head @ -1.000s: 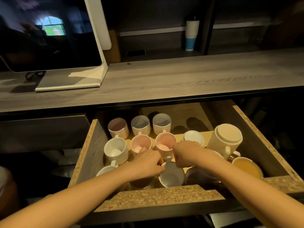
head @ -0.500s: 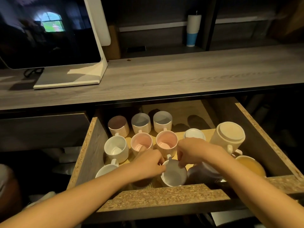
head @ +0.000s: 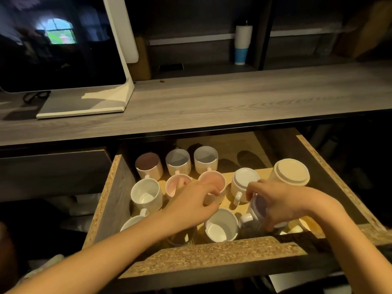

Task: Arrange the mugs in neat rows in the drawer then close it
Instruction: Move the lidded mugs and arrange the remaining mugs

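Head view, big to small:
- Drawer [head: 331, 177] is pulled out under the counter [head: 233, 102], far from closing; every mug I can see sits inside it.
- Rows, as I judge them: the back three mugs [head: 177, 161] look set. 2nd row runs white mug [head: 146, 192], left pink mug [head: 174, 183], right pink mug [head: 214, 181], small upside-down mug [head: 244, 181]. The big upside-down mug [head: 290, 171] sits off-line at far right. Front is loose: front white mug [head: 220, 227], others part hidden.
- Change vs half a sec ago: right hand [head: 282, 204] has hauled a pale mug [head: 257, 205] up, tipped w/ its mouth to the left. That uncovers the small upside-down mug's handle. I read the pale mug as the next piece to place.
- Left hand [head: 191, 206] has slid fwd from the front white mug to the right pink mug.
- Left pose: arm in from lower left, palm down, fingers curled, pinching that mug's handle as far as I can tell.
- Right pose: arm in from lower right, wrist bent, fingers and thumb clamped round the pale mug.
- Hands apart.
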